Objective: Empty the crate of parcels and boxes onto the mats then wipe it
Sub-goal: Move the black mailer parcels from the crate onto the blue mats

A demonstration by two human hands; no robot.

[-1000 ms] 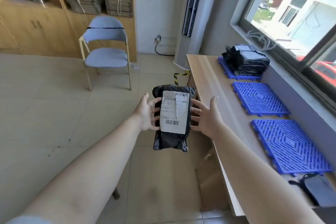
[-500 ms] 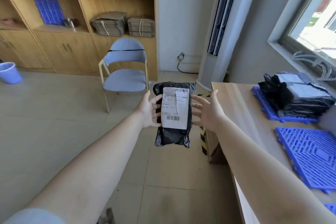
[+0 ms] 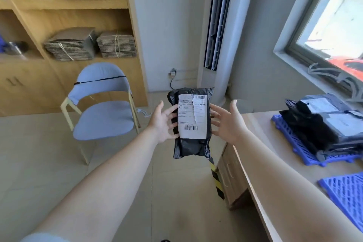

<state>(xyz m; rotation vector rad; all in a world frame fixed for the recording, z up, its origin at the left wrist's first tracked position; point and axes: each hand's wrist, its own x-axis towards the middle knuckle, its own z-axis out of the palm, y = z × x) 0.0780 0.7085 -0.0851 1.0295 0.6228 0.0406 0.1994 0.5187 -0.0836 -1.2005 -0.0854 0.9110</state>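
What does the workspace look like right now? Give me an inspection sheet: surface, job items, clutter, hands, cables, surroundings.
Surface: wooden table along the window wall, at the right.
Job's things: black parcel with a white label, held upright in the air; far blue mat carries a pile of black parcels; near blue mat bare where visible; crate not in view.
Clutter: nothing seen on the table.
Hands: left hand and right hand hold the parcel's sides, fingers curled round its edges.
Cables: black cord hangs from a wall socket.
Surroundings: blue chair, shelves with bundled cardboard, window.
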